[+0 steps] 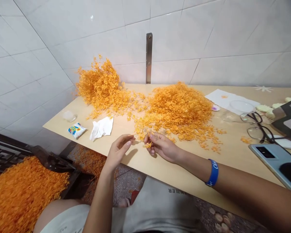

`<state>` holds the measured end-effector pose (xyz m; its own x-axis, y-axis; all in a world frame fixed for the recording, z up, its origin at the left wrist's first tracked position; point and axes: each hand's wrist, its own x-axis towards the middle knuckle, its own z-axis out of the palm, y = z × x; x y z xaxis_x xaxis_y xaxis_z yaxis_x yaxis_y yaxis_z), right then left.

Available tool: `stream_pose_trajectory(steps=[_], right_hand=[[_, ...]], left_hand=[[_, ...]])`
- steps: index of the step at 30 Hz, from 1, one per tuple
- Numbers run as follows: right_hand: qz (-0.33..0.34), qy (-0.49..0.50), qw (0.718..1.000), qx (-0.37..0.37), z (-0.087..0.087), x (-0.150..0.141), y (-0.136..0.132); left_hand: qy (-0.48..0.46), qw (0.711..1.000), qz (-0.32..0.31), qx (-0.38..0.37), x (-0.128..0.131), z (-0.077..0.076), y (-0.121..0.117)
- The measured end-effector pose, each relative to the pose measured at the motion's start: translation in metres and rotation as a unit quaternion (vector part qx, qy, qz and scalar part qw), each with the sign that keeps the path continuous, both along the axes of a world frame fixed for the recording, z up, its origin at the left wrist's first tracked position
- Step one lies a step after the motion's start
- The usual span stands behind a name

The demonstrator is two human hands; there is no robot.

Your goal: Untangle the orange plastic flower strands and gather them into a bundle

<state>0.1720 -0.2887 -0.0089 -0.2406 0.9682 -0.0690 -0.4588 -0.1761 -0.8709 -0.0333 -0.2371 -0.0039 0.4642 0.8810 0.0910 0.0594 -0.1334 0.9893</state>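
Observation:
My right hand (161,147) is closed, with thumb and fingers pinching a small orange plastic flower sprig (148,145) above the table's front edge. To its left, my left hand (121,149) has curled fingers, thumb and fingertips close together. A thin orange strand reaches its fingertips; what they grip is too small to make out. Just behind both hands lies a large heap of orange plastic flower sprigs (179,108). A second, taller heap of the same sprigs (99,87) stands at the back left, with loose pieces strewn between the two.
On the table (145,165), a small printed packet (77,130) and crumpled white paper (102,127) lie left. Glasses (262,129), a phone (276,161), a dark box (288,116) and a white sheet (223,98) are right. More orange pieces (21,194) fill the lower left. A tiled wall (99,45) rises behind.

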Motion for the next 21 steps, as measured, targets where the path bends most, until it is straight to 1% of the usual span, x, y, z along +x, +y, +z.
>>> stream_pose_trajectory(steps=[2, 4, 7, 9, 13, 18, 21], right_hand=[[0.021, -0.025, 0.999, 0.015, -0.004, -0.001, -0.001], [0.035, -0.047, 0.998, 0.031, -0.007, -0.002, -0.001], [0.046, -0.074, 0.995, 0.051, -0.009, -0.005, -0.003], [0.047, -0.091, 0.993, 0.058, -0.009, -0.006, -0.004], [0.061, -0.119, 0.99, 0.05, -0.008, -0.007, -0.006], [0.11, -0.203, 0.971, 0.057, -0.004, -0.008, -0.008], [0.113, -0.221, 0.967, 0.05, -0.001, -0.01, -0.008]], left_hand=[[-0.002, 1.0, -0.008, 0.012, 0.001, -0.001, -0.001], [0.009, 0.999, -0.039, 0.025, 0.003, -0.001, -0.003], [0.057, 0.993, -0.083, 0.055, 0.009, 0.0, -0.007], [0.089, 0.99, -0.082, 0.075, 0.012, 0.001, -0.009], [0.092, 0.991, -0.058, 0.083, 0.013, 0.001, -0.012], [0.056, 0.997, 0.017, 0.042, 0.01, -0.002, -0.011], [0.025, 0.998, 0.055, 0.02, 0.012, -0.004, -0.009]])
